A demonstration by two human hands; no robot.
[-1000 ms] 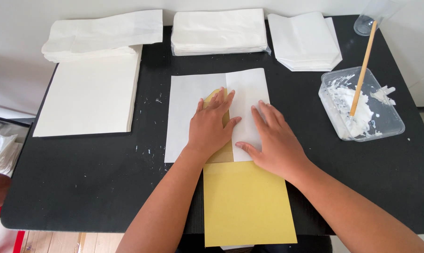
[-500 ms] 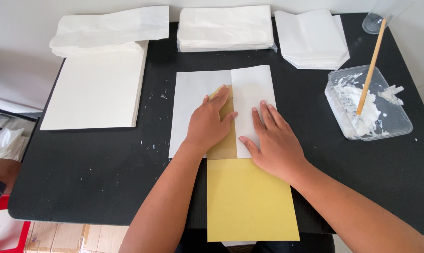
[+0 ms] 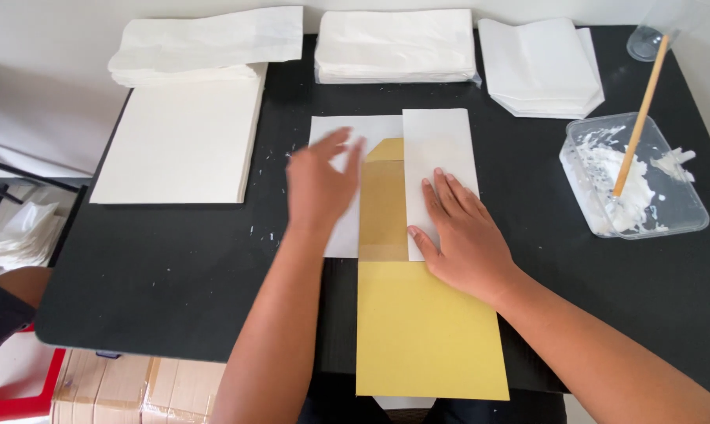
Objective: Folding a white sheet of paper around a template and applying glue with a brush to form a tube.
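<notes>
A long yellow card [image 3: 425, 330] lies on the black table [image 3: 166, 267], its far end tucked between two folded white paper flaps. My right hand [image 3: 463, 234] presses flat on the right flap [image 3: 441, 149]. My left hand [image 3: 319, 184] hovers, blurred, with fingers spread over the left flap [image 3: 335, 129], holding nothing. A strip of the yellow card [image 3: 383, 204] shows between the flaps.
A stack of white sheets [image 3: 178, 141] sits at the left, with piles of folded white paper [image 3: 206, 43], [image 3: 394, 43], [image 3: 539, 67] along the back. A clear tub of white paste [image 3: 633, 188] holds a wooden stick [image 3: 641, 118] at the right. Cardboard boxes [image 3: 135, 389] stand below the table.
My left hand has lifted off the paper and moved left, uncovering the yellow strip. My right hand has stayed pressed on the right flap.
</notes>
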